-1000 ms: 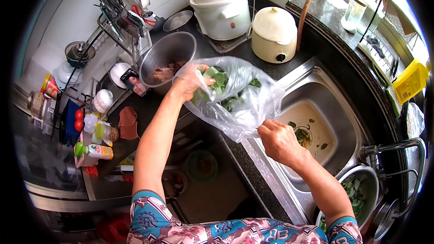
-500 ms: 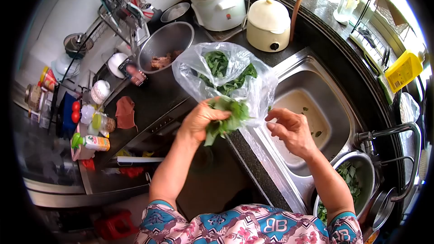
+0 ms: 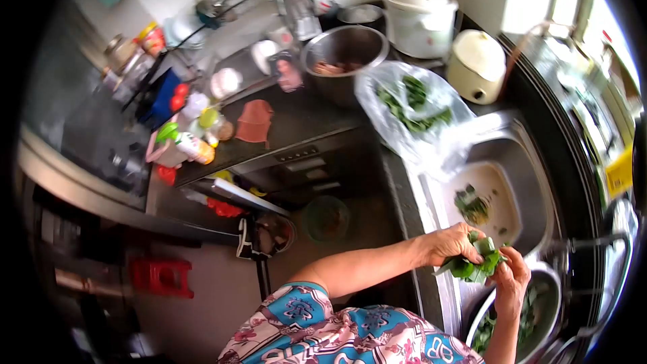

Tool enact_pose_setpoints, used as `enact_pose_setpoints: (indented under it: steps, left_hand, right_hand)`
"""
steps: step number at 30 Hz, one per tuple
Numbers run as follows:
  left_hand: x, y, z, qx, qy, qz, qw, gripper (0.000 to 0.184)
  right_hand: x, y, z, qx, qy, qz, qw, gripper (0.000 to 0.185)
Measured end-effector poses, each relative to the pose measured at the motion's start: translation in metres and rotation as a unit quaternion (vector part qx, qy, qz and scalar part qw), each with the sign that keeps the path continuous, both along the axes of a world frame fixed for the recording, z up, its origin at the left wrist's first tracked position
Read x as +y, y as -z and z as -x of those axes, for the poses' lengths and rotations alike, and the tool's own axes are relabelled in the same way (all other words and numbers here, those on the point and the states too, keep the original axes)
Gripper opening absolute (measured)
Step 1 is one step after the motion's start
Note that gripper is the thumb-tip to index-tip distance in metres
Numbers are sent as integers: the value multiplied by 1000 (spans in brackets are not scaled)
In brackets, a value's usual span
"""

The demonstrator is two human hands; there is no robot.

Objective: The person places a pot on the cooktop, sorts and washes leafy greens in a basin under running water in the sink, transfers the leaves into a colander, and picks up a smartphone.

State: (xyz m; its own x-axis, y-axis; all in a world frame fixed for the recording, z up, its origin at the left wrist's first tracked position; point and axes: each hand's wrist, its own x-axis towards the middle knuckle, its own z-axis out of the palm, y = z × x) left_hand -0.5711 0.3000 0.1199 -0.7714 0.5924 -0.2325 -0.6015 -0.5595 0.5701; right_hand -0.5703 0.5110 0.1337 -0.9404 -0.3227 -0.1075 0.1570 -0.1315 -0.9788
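Note:
A bunch of leafy greens (image 3: 466,268) is held between my two hands, over the near edge of the sink and beside the metal bowl. My left hand (image 3: 453,244) is closed around the bunch from the left. On the other side, the fingers of my right hand (image 3: 513,278) pinch its leaves. Below them, the metal bowl (image 3: 557,296) holds more loose leaves, partly hidden by my right forearm. A small heap of green scraps (image 3: 473,205) lies in the sink (image 3: 532,182). The clear plastic bag (image 3: 377,98) with more greens rests on the counter at the sink's far left corner.
Behind the bag stand a steel pot (image 3: 345,47) with meat inside, a white lidded cooker (image 3: 419,20) and a cream pot (image 3: 477,61). The faucet (image 3: 586,239) rises at the sink's right. A pink cloth (image 3: 255,121) and several bottles lie along the left counter.
Both hands have moved right and nearer my body, from the bag to beside the bowl. My right hand has closed on the greens. A heap of scraps now shows in the sink.

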Motion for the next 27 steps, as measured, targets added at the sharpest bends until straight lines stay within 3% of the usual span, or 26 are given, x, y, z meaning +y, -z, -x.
enact_pose_setpoints:
  steps: [3, 5, 6, 9, 10, 14, 18, 22, 27]
  left_hand:
    - [48, 14, -5, -33, 36, 39, 998, 34]
    - [69, 14, -10, -20, 102, 15, 995, 33]
    - [80, 40, -10, 19, 103, 79, 991, 31]
    - [115, -11, -11, -32, 174, 17, 984, 29]
    - [127, 12, -15, -34, 166, 13, 986, 30]
    - [173, 13, -22, -86, 220, -4, 972, 29]
    - [211, 26, -26, -73, 260, 14, 963, 33]
    - [229, 34, -24, -105, 269, 39, 957, 31]
    - [236, 46, -25, -120, 277, 21, 953, 31]
  right_hand:
    - [38, -7, -19, 2, 30, -148, 989, 26]
    - [62, -8, -36, 9, 58, -121, 991, 26]
    - [78, -2, -42, 13, 76, -130, 988, 24]
    - [107, -5, -69, -53, 140, -21, 989, 19]
    - [119, -4, -78, -63, 161, -2, 985, 18]
    - [159, 1, -104, -84, 182, 12, 980, 23]
    - [191, 10, -117, -48, 170, -109, 978, 12]
    - [214, 19, -126, -34, 281, -26, 959, 10]
    - [236, 35, -134, -45, 292, -4, 955, 10]
